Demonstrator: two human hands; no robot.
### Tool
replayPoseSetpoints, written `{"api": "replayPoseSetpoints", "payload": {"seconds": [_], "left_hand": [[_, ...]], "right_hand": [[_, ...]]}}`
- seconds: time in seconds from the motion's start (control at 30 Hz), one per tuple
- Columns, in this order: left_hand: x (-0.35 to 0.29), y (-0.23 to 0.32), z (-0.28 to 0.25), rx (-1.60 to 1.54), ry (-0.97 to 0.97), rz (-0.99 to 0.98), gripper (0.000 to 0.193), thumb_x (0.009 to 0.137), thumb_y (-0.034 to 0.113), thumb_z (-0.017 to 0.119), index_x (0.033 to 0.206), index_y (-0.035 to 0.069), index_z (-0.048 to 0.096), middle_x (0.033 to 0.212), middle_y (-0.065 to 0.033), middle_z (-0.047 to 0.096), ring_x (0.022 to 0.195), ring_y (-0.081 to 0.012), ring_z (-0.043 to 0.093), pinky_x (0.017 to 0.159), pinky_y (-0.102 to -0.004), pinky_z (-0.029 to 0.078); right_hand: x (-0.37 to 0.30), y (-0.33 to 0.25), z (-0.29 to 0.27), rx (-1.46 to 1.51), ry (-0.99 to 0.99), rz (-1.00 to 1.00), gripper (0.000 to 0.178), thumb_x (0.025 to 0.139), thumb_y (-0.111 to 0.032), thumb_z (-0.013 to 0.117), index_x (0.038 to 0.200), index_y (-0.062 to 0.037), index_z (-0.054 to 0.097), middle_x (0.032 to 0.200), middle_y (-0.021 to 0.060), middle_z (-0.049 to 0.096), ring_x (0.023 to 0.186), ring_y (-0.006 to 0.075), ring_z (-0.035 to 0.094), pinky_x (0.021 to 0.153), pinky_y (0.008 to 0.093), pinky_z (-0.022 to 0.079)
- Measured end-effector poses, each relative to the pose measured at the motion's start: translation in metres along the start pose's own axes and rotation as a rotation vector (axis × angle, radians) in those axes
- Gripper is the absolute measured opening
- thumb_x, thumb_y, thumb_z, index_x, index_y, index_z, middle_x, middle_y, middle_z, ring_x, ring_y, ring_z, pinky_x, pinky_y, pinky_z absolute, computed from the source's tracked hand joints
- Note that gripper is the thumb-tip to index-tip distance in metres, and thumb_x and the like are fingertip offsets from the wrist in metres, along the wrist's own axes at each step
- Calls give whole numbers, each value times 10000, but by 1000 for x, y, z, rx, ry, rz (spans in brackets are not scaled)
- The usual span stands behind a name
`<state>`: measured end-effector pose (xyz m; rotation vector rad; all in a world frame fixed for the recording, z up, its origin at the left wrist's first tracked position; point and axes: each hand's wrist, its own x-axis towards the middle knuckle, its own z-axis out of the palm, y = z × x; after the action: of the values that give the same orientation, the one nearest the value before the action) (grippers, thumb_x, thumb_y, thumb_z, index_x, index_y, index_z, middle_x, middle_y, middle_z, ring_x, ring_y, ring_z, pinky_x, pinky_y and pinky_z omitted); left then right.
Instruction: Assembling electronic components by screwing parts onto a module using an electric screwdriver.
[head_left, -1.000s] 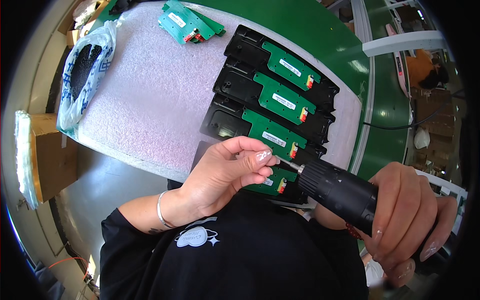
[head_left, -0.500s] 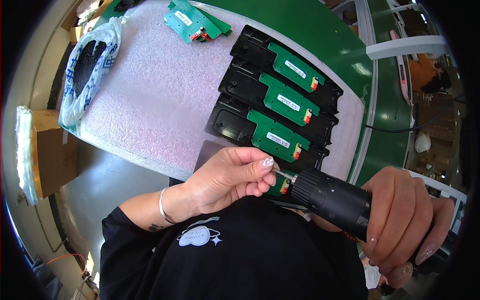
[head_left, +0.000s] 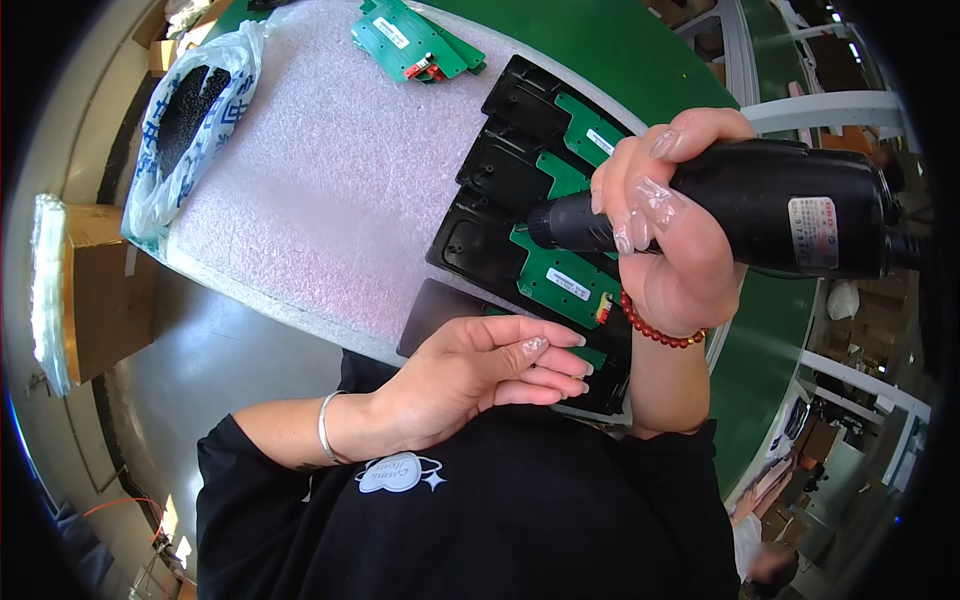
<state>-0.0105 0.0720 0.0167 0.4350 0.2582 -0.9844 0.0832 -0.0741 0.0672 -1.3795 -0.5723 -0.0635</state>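
Note:
My right hand (head_left: 675, 225) grips a black electric screwdriver (head_left: 790, 195), held nearly level with its nose to the left. Its tip is by the upper left corner of a green circuit board (head_left: 545, 280), which lies in a black plastic housing (head_left: 465, 240). Whether the tip touches a screw there cannot be made out. Just below, my left hand (head_left: 470, 375) is half turned up with loosely bent fingers apart and the thumb across them; its palm is partly hidden. Under its fingers lies another black housing (head_left: 430, 310) with a board mostly covered.
Two more housings (head_left: 515, 95) with green boards are lined up farther off. Loose boards (head_left: 400, 45) are stacked at the far edge of the foam-covered table (head_left: 330, 170). A plastic bag of small black pieces (head_left: 190, 120) sits left, above a cardboard box (head_left: 110, 290).
My right hand has swung the screwdriver up and left from beside my left hand to the board's corner. My left fingers have let go of the bit and loosened.

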Motion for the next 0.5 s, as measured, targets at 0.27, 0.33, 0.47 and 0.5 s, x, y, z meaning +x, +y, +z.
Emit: {"api": "replayPoseSetpoints", "payload": {"seconds": [0.27,0.33,0.47,0.5], "left_hand": [[-2,5,-5,50,-13,46,179,894,94,469,1025,-14,525,925,-125,612,854,-185,614,738,-252,518],[-3,5,-4,31,37,96,145,878,74,498,996,2,542,888,-106,620,804,-169,619,716,-245,520],[-2,10,-2,16,179,169,128,852,41,528,973,11,558,891,-87,618,789,-141,611,694,-226,517],[2,9,-4,8,178,180,138,847,36,535,978,1,563,895,-85,616,790,-136,608,691,-219,515]], "right_hand": [[8,8,1,-50,-67,-5,184,715,2,472,884,-11,400,607,46,456,483,99,429,518,256,381],[8,5,1,-61,-90,-26,183,713,6,478,879,-11,401,612,56,464,478,99,434,509,250,394],[2,3,7,-26,39,-41,224,682,22,525,876,-10,418,624,60,506,513,116,496,512,236,433],[-1,-9,-3,-124,76,-74,224,682,22,525,876,-10,418,624,60,506,513,116,496,512,236,433]]}}
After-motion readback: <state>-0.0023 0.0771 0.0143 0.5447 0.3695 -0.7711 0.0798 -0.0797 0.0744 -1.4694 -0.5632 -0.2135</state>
